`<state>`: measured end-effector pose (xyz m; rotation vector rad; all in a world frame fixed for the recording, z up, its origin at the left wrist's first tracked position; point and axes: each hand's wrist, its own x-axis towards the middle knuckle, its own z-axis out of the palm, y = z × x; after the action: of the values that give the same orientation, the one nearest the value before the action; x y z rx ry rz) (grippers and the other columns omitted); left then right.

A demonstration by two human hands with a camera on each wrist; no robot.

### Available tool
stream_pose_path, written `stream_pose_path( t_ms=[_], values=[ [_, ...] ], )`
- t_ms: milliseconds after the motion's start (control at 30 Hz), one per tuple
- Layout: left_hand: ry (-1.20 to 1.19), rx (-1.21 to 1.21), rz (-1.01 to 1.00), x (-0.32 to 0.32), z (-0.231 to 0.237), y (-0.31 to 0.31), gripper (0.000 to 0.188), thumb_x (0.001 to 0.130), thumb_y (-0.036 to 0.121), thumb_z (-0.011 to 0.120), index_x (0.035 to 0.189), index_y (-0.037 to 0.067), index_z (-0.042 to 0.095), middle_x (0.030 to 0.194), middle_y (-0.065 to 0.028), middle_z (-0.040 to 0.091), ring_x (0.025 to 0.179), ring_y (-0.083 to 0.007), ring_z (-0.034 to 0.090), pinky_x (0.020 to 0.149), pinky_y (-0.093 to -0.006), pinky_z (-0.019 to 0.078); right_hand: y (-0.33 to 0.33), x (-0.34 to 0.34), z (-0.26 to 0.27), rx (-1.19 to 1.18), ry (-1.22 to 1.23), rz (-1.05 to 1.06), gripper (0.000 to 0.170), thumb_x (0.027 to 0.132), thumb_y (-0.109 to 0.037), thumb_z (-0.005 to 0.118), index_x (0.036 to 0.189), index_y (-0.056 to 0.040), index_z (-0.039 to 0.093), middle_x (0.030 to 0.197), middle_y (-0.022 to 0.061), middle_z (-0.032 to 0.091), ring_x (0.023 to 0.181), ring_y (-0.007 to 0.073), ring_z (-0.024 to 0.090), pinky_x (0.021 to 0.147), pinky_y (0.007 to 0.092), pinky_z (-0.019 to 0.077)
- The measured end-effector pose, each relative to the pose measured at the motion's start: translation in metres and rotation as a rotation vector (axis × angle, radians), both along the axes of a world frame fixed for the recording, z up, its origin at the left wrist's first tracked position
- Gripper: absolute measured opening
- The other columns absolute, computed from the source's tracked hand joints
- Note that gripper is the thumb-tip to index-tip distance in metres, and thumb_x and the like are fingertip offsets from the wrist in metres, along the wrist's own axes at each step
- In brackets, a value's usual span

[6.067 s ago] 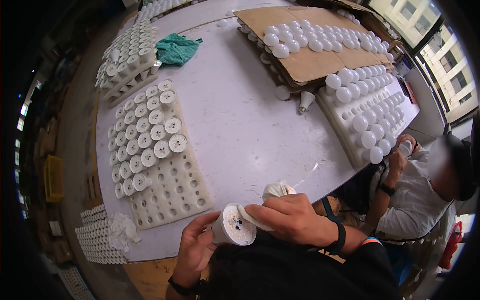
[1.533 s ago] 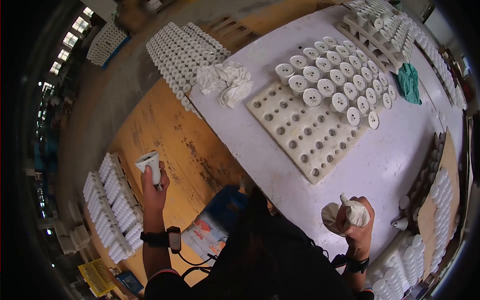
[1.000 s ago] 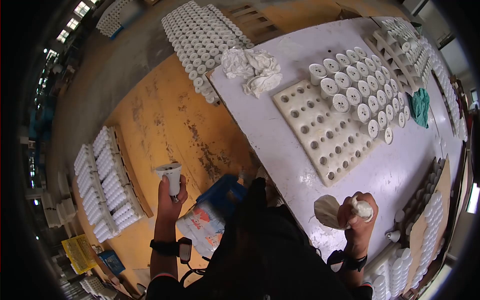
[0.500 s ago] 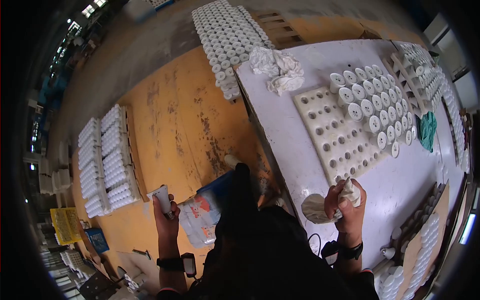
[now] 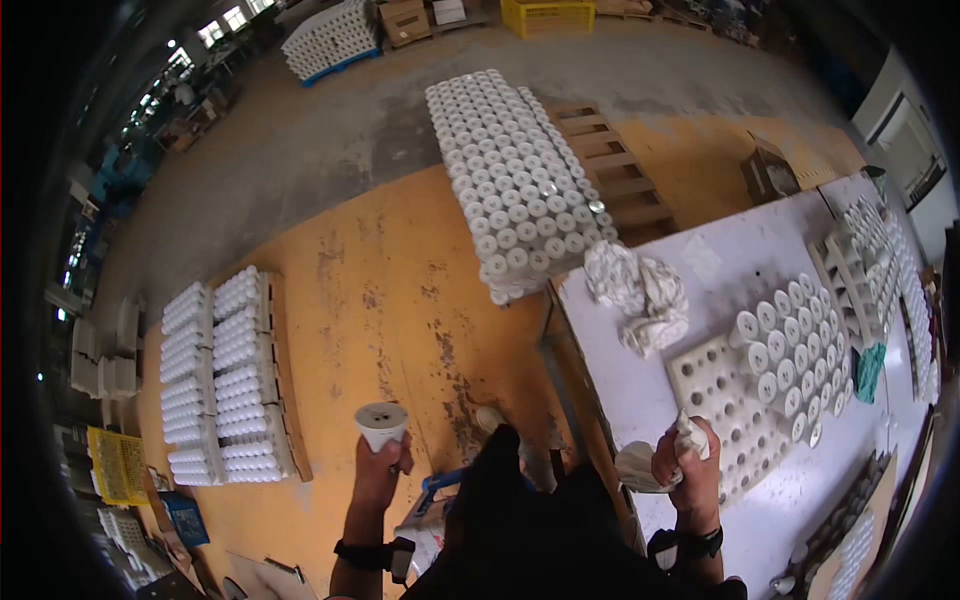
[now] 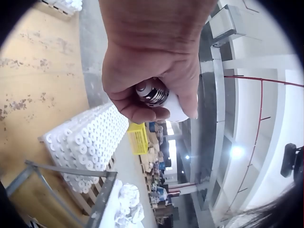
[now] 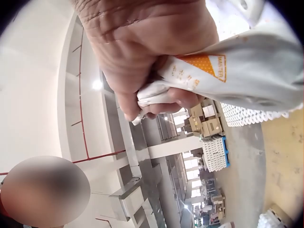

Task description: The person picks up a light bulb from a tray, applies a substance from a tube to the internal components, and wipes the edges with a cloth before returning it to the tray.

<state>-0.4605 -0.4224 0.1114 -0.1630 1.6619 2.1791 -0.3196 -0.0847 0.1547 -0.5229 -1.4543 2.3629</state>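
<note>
Fingers of the left hand [image 5: 378,472] curl round a white lamp cup [image 5: 382,426], flared end up, over the floor beside the counter [image 5: 640,385]. From the left wrist, the threaded metal end pokes out between fingers and palm, while most of the white body is hidden. The right hand's [image 5: 694,474] grip is closed round a crumpled white pouch [image 5: 640,468], which bulges out to one side at the counter's near edge; orange print shows on it, mostly too small to read, and its contents cannot be made out.

Dark clothing [image 5: 520,545] covers the bottom middle, cutting off a blue object [image 5: 448,480]. Cardboard [image 5: 848,553] runs out of sight at lower right, and black corners swallow the outer edges.

The counter is pale and scuffed, bearing crumpled white wrapping [image 5: 645,290], a holed tray [image 5: 712,392] partly filled with upright cups [image 5: 795,350], and a green cloth [image 5: 868,372]. Worn yellow floor [image 5: 340,300] meets grey concrete [image 5: 300,150], with a tall white stack [image 5: 505,180] beside a wooden pallet [image 5: 622,165].
</note>
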Motion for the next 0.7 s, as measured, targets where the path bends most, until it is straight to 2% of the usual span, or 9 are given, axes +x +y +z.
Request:
stream_pose_path(
  t_ms=[33,200,233,300,367,467,500,567,700],
  values=[
    [-0.062,0.021,0.006,-0.006,0.002,0.005,0.032,0.072,0.021,0.065,0.092,0.002,0.05,0.07,-0.0032,0.052,0.052,-0.0106,0.048,0.046,-0.0234,0.0384,-0.002,-0.008,0.002,-0.044,0.038,0.006,0.038,0.073,-0.026,0.069,0.088,0.0037,0.051,0.057,0.0072,0.051,0.041,0.0109,0.044,0.036,0.0223,0.0309],
    [-0.096,-0.175,0.134,0.013,0.017,0.024,0.014,0.066,0.006,0.059,0.077,0.002,0.053,0.06,-0.0029,0.051,0.051,-0.011,0.049,0.046,-0.0228,0.038,0.003,-0.054,0.009,-0.069,-0.013,0.063,0.03,0.073,-0.017,0.069,0.089,0.0025,0.052,0.064,0.0081,0.053,0.043,0.0109,0.045,0.036,0.0218,0.031],
    [-0.098,-0.176,0.158,0.025,0.016,0.021,0.014,0.066,0.006,0.059,0.077,0.002,0.053,0.06,-0.0029,0.051,0.051,-0.011,0.049,0.046,-0.0228,0.038,0.007,-0.06,0.007,-0.086,-0.047,0.118,0.029,0.073,-0.015,0.068,0.09,0.0025,0.052,0.065,0.008,0.053,0.044,0.0107,0.046,0.037,0.0216,0.0314],
    [0.015,-0.255,0.103,0.039,0.013,0.018,0.038,0.067,0.018,0.066,0.096,0.001,0.047,0.067,-0.004,0.049,0.05,-0.0128,0.048,0.044,-0.0245,0.0386,0.008,-0.073,0.002,-0.119,-0.02,0.22,0.032,0.074,-0.013,0.067,0.097,0.0041,0.051,0.064,0.0072,0.053,0.046,0.0096,0.045,0.04,0.0214,0.0321],
    [0.067,-0.257,0.099,0.035,0.016,0.02,0.042,0.067,0.024,0.069,0.094,0.001,0.047,0.067,-0.0039,0.049,0.05,-0.0123,0.048,0.043,-0.024,0.0386,0.015,-0.072,-0.004,-0.043,-0.024,0.252,0.034,0.074,-0.015,0.066,0.098,0.0049,0.051,0.062,0.007,0.052,0.046,0.0097,0.044,0.041,0.0221,0.0321],
    [0.074,-0.275,0.176,0.028,0.002,0.035,0.04,0.071,0.027,0.068,0.095,0.002,0.048,0.068,-0.0028,0.048,0.051,-0.0107,0.046,0.044,-0.0237,0.0388,0.03,-0.044,-0.015,-0.139,0.11,0.187,0.037,0.075,-0.019,0.066,0.098,0.0058,0.052,0.061,0.0074,0.052,0.046,0.0101,0.045,0.042,0.0225,0.0331],
    [0.104,-0.212,0.191,0.021,0.007,0.048,0.019,0.072,0.015,0.062,0.08,0.001,0.051,0.063,-0.0033,0.05,0.05,-0.0112,0.048,0.045,-0.0236,0.039,0.035,-0.033,-0.015,-0.09,0.112,0.124,0.038,0.076,-0.022,0.065,0.097,0.0064,0.053,0.063,0.0093,0.055,0.047,0.0126,0.048,0.043,0.0228,0.036],
    [0.118,-0.202,0.163,0.005,-0.002,0.066,0.019,0.074,0.014,0.06,0.083,0.002,0.049,0.064,-0.0028,0.048,0.05,-0.0117,0.047,0.045,-0.0241,0.0385,0.041,-0.01,-0.023,-0.05,0.127,-0.034,0.036,0.077,-0.024,0.065,0.095,0.0062,0.055,0.064,0.0111,0.057,0.048,0.0147,0.051,0.045,0.0232,0.0391],
    [0.088,-0.259,-0.051,-0.017,-0.02,0.09,0.015,0.076,0.012,0.056,0.083,0.002,0.047,0.064,-0.0028,0.047,0.05,-0.011,0.047,0.045,-0.024,0.0383,0.045,0.052,-0.043,-0.007,0.012,-0.172,0.035,0.078,-0.025,0.064,0.091,0.0059,0.057,0.066,0.0119,0.058,0.05,0.0153,0.053,0.045,0.0233,0.0406]
  ],
)
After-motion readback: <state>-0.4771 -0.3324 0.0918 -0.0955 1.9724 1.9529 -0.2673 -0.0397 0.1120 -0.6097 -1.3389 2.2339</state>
